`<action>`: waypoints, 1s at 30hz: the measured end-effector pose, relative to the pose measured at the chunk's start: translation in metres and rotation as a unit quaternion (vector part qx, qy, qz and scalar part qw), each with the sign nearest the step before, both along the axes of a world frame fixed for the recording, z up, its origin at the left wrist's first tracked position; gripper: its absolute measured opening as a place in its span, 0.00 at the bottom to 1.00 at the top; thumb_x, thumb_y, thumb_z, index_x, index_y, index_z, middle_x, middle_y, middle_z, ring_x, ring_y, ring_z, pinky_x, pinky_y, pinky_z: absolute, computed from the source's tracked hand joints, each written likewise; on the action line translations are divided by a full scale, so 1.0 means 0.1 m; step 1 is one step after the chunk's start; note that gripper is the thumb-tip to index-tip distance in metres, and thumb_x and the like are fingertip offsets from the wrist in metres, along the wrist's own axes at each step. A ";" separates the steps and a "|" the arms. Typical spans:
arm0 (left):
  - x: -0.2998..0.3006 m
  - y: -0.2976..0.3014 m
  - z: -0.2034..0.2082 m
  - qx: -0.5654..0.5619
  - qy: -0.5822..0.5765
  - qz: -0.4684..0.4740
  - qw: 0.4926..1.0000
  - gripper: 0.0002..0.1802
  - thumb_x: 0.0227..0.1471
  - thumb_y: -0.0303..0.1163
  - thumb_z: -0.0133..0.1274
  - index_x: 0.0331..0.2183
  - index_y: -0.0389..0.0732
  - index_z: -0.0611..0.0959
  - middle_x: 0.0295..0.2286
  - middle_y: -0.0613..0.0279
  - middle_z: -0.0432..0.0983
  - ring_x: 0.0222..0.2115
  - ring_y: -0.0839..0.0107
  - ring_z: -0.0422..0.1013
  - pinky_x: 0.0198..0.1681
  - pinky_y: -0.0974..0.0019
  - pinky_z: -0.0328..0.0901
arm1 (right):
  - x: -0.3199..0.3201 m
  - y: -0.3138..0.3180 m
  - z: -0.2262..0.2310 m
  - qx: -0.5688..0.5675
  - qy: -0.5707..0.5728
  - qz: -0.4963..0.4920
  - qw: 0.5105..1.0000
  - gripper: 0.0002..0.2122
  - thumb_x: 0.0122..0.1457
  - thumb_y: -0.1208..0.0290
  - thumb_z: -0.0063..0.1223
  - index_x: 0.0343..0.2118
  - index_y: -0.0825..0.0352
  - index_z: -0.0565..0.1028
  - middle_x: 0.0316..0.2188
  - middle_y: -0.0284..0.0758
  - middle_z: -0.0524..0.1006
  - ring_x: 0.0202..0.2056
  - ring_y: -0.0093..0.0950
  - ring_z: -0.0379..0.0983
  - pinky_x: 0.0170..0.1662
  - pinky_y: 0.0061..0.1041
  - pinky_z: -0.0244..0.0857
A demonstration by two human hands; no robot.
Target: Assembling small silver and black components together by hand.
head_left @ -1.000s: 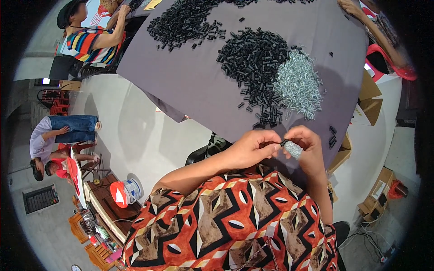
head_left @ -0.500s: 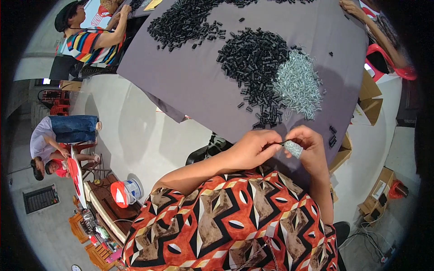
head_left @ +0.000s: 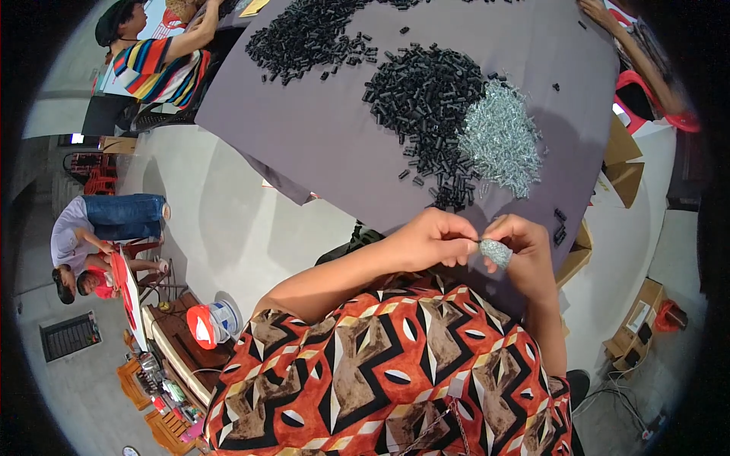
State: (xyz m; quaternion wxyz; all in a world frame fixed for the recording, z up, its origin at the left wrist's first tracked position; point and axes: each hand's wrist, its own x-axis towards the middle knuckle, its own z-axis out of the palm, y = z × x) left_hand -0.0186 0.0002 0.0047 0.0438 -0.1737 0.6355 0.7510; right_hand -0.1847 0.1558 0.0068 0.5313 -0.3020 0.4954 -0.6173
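Note:
Just past the table's near edge, my two hands meet fingertip to fingertip. My left hand (head_left: 435,242) pinches a small black piece (head_left: 479,242), mostly covered by the fingertips. My right hand (head_left: 526,254) is closed round a clump of small shiny silver pieces (head_left: 496,255), which pokes out between its fingers; its fingertips meet the black piece. Beyond the hands lies a heap of short black plastic tubes (head_left: 426,91). Touching its right side is a pile of small silver pieces (head_left: 502,137), which look like tiny springs, too fine to be sure.
A grey cloth covers the table (head_left: 319,144). Another black heap (head_left: 304,42) lies farther off, and a few loose tubes (head_left: 560,228) sit by the right edge. Co-workers are at the far left (head_left: 163,64) and far right (head_left: 646,61). Open cardboard boxes (head_left: 623,159) stand at right.
Both hands have shifted very slightly, and the silver clump has turned in my right hand. Less of the black piece shows between the fingertips. The far-left co-worker's arm has moved up.

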 end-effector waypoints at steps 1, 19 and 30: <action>-0.01 -0.04 -0.01 0.092 -0.025 -0.020 0.995 0.12 0.63 0.33 0.54 0.37 0.34 0.83 0.28 0.63 0.80 0.27 0.78 0.75 0.28 0.73 0.70 | -0.02 0.00 0.01 0.000 0.000 0.000 1.000 0.04 0.56 0.84 0.58 0.34 0.72 0.77 0.32 0.33 0.78 0.28 0.18 0.76 0.29 0.17 0.70; -0.01 0.00 0.02 0.191 -0.031 0.069 0.979 0.11 0.63 0.34 0.55 0.39 0.35 0.84 0.28 0.61 0.82 0.24 0.80 0.75 0.29 0.77 0.69 | 0.00 0.01 -0.03 -0.037 0.095 -0.033 0.994 0.15 0.60 0.80 0.55 0.50 0.69 0.77 0.37 0.32 0.76 0.34 0.19 0.75 0.36 0.17 0.69; 0.03 0.01 0.07 0.278 -0.036 0.060 0.958 0.12 0.64 0.33 0.53 0.41 0.34 0.83 0.29 0.57 0.83 0.25 0.76 0.77 0.30 0.75 0.71 | 0.00 0.00 -0.09 -0.039 0.049 -0.021 0.998 0.10 0.60 0.81 0.54 0.44 0.71 0.79 0.34 0.33 0.76 0.33 0.20 0.77 0.35 0.18 0.70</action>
